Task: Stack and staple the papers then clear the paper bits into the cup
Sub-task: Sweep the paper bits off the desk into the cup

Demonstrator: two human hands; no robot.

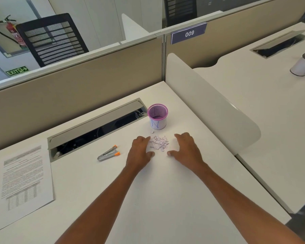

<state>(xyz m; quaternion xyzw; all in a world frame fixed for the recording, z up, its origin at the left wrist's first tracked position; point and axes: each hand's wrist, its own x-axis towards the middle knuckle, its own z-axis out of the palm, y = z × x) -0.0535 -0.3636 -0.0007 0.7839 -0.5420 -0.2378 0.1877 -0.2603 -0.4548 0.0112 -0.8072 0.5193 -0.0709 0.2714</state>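
As a person leans over an office workstation, the head camera shows the left hand (139,152) and the right hand (187,150) set down on the white counter (165,199) on either side of a small heap of paper bits (159,143), the left touching the heap's edge and the right just beside it. The fingers (144,138) of both hands are loosely curved and released, grasping nothing, with palms turned inward as if to rake the scraps together. The purple mesh cup (158,117) stands upright just beyond the heap, and one stray bit (152,132) lies between the two. Off to the left lie the stapler (108,153) and, near the counter's far-left edge, the papers (25,178), which lie as one stack. Whether a staple holds them cannot be told. The sweep-up looks like the step in hand, and it carries risks. A hasty squeeze could scatter the light scraps across the counter or flick some toward the open cable tray (95,127). A careless lift could knock the cup over or drop bits outside its narrow mouth, and the stray bit could be missed.
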